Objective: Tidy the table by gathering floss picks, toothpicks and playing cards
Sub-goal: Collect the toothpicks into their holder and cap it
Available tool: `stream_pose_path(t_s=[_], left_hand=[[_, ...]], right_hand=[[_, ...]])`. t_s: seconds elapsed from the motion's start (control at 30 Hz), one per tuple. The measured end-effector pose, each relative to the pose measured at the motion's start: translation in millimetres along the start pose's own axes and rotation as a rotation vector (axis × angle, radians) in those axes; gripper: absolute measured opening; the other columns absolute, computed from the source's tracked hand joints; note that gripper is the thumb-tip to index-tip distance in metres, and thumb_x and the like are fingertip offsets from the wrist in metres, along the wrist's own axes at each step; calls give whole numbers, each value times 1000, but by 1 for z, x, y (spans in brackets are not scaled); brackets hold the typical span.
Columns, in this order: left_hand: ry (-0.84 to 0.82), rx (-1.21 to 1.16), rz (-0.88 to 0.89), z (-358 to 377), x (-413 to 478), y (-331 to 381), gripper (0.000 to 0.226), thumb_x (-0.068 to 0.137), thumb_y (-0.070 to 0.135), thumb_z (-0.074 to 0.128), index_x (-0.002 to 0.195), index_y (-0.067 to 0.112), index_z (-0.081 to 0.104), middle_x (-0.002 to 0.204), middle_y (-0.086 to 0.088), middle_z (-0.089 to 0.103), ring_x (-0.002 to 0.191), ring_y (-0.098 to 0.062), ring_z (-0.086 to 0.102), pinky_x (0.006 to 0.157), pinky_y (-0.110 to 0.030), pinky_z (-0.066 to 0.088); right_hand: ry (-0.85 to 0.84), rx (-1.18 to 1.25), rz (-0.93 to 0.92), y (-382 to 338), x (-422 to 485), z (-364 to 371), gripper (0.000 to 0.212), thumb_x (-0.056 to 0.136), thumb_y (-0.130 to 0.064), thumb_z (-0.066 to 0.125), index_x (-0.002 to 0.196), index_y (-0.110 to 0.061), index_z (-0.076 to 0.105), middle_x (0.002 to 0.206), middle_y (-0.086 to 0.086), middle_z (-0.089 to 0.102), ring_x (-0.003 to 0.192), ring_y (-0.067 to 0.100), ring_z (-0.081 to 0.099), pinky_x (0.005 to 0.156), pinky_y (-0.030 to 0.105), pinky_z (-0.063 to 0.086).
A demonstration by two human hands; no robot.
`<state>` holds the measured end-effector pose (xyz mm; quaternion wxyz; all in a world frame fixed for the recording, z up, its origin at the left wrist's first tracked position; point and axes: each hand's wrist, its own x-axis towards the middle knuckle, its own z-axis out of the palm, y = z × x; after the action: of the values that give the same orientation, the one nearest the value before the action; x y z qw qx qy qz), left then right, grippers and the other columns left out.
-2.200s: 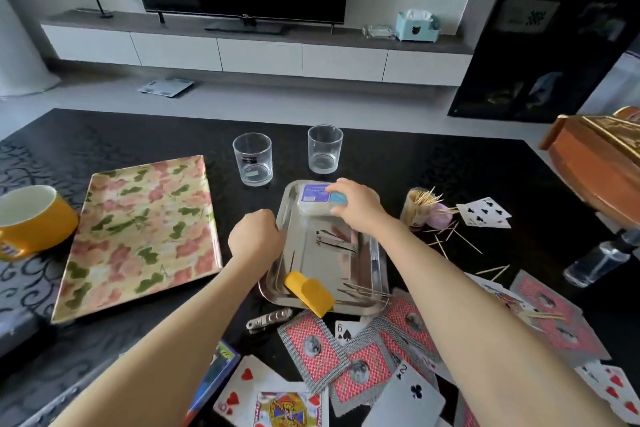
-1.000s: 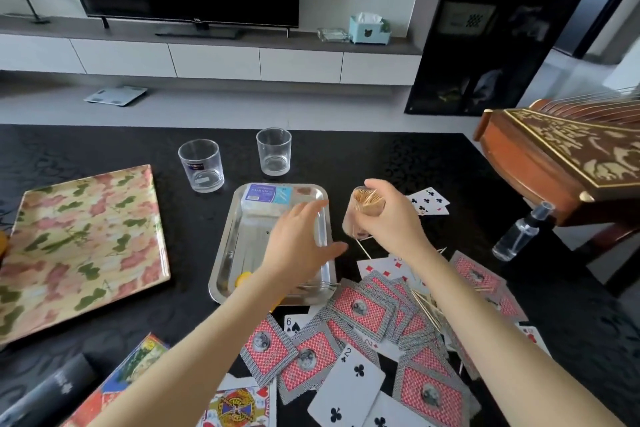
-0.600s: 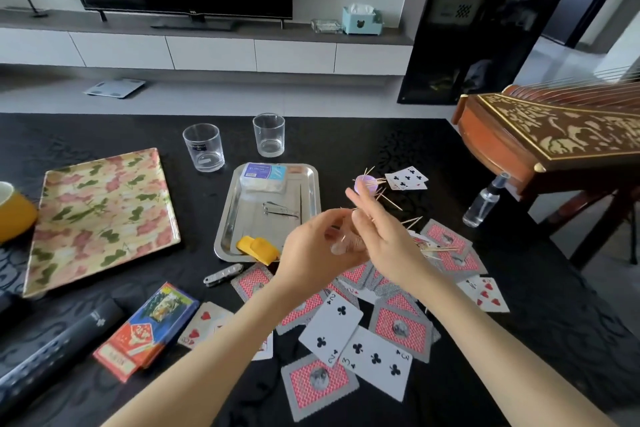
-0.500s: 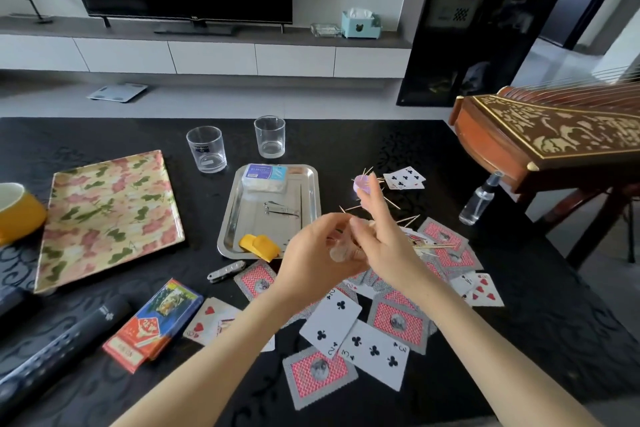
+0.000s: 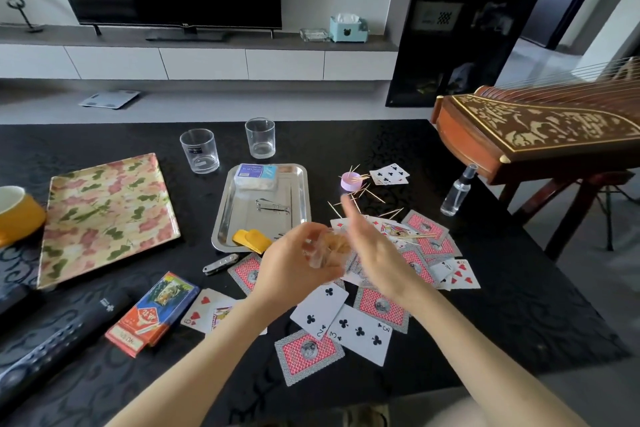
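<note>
My left hand (image 5: 294,263) grips a clear toothpick jar (image 5: 329,250) with toothpicks inside, held above the scattered playing cards (image 5: 360,326). My right hand (image 5: 374,250) hovers just right of the jar, blurred, fingers straight and holding nothing that I can see. Loose toothpicks (image 5: 367,194) lie on the black table beside the jar's pink lid (image 5: 349,181). More toothpicks (image 5: 419,236) lie on the red-backed cards. A floss pick box (image 5: 256,176) sits at the far end of the steel tray (image 5: 225,215), with a yellow case (image 5: 251,239) at its near end.
Two empty glasses (image 5: 200,151) stand behind the tray. A floral tray (image 5: 104,215) and an orange mug (image 5: 17,215) lie left. A card box (image 5: 152,314) and a pocket knife (image 5: 220,263) sit nearby. A spray bottle (image 5: 457,194) and a zither (image 5: 540,132) are at right.
The right hand picked up the toothpick jar and passed it to the left hand. Since half a second ago the right hand has opened and drawn slightly away from the jar.
</note>
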<state>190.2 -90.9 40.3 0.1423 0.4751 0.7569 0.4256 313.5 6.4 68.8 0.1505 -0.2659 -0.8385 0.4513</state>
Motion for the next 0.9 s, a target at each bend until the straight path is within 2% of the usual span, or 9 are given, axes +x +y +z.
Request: stream_pose_path(t_s=[0.03,0.1,0.27,0.37,0.5,0.6,0.7,0.83,0.9], left_hand=[[-3,10,-40,0,1,-2,58,63,33,84,114,26,57,97,13,64,90,-6,60,76,-28,55],[-9,23,-84,-1,3,-7,60,64,33,84,116,27,55,98,15,62,91,-5,58,72,-19,52],[11,-2,-151,0,7,-21,62,64,29,84,119,26,55,98,14,61,90,-5,57,66,-12,44],[13,-3,-165,3,11,-26,63,64,27,85,120,25,55,99,14,61,93,-6,58,67,-12,45],[6,-2,-172,8,16,-31,65,65,28,84,122,24,54,99,14,60,94,-7,58,66,-9,43],[-11,10,-166,10,21,-31,65,65,29,84,122,23,54,101,13,61,94,-6,57,65,-7,41],[-21,13,-171,13,26,-31,64,65,30,84,121,24,54,102,11,62,94,-8,57,68,-11,44],[-36,37,-156,16,31,-29,64,66,32,83,122,25,54,104,8,62,94,-11,58,73,-20,52],[-49,43,-152,19,32,-27,64,66,32,82,123,25,54,103,8,61,95,-12,59,77,-25,54]], right_hand=[[163,37,48,14,5,-8,59,97,-48,22,149,-21,22,152,-12,25,138,1,23,107,16,21],[384,-319,180,52,20,-30,54,96,-44,40,138,-10,43,142,4,46,128,15,45,99,23,38],[-22,-935,384,106,47,-50,89,69,-79,50,128,-12,49,132,10,51,123,28,44,102,39,38],[-60,-942,382,118,62,-53,87,69,-72,60,130,-11,47,133,9,50,124,28,45,99,38,41],[-86,-756,376,119,74,-59,33,85,-40,65,93,-8,61,83,2,59,71,15,54,58,25,40],[-93,-792,356,121,86,-62,35,90,-28,62,62,-11,50,63,3,51,51,14,43,68,27,47],[-172,-882,331,122,96,-62,46,92,-21,55,52,-15,34,53,1,36,47,16,34,92,39,49],[-246,-1007,266,114,97,-62,38,91,-11,47,55,-13,34,57,1,36,52,16,34,54,28,37],[-180,-1048,214,115,95,-60,39,91,-12,49,56,-14,32,59,-1,34,67,19,40,57,30,31]])
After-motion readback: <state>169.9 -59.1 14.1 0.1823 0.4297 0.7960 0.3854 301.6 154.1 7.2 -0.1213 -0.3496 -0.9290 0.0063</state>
